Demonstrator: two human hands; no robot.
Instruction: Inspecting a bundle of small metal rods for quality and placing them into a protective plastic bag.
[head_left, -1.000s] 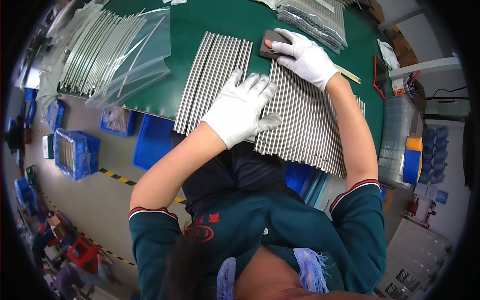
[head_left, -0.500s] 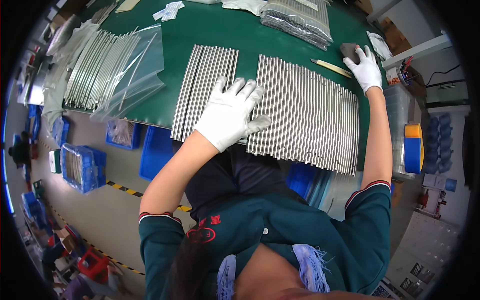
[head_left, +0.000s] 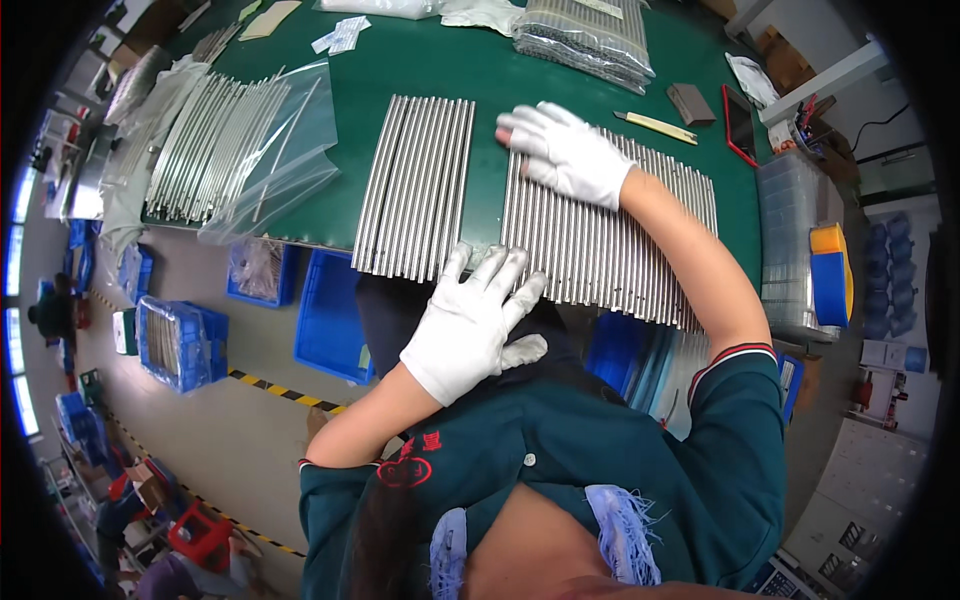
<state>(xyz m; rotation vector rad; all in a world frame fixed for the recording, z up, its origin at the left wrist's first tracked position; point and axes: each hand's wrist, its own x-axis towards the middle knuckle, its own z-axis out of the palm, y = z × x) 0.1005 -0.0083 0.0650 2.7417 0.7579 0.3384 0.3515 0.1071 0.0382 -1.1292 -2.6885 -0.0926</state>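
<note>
Two rows of thin metal rods lie side by side on a green table (head_left: 480, 60). My right hand (head_left: 560, 150), in a white glove, rests flat on the far left corner of the wider row of rods (head_left: 620, 240), fingers together and holding nothing. In its white glove, my left hand (head_left: 475, 320) has spread fingers at the near edge of the table, touching the near ends of the rods between the two rows. The narrower row of rods (head_left: 415, 185) sits to the left, apart from the wider one.
A clear plastic bag (head_left: 270, 160) half covers more rods at the far left. Bagged rods (head_left: 585, 35), a grey block (head_left: 690, 102), a flat stick (head_left: 655, 125) and a red-edged tablet (head_left: 740, 120) lie at the far right. Blue bins (head_left: 330, 310) stand on the floor below.
My right hand left the grey block at the table's far right and came back left onto the wider row's far corner. My left hand slid toward the near edge.
</note>
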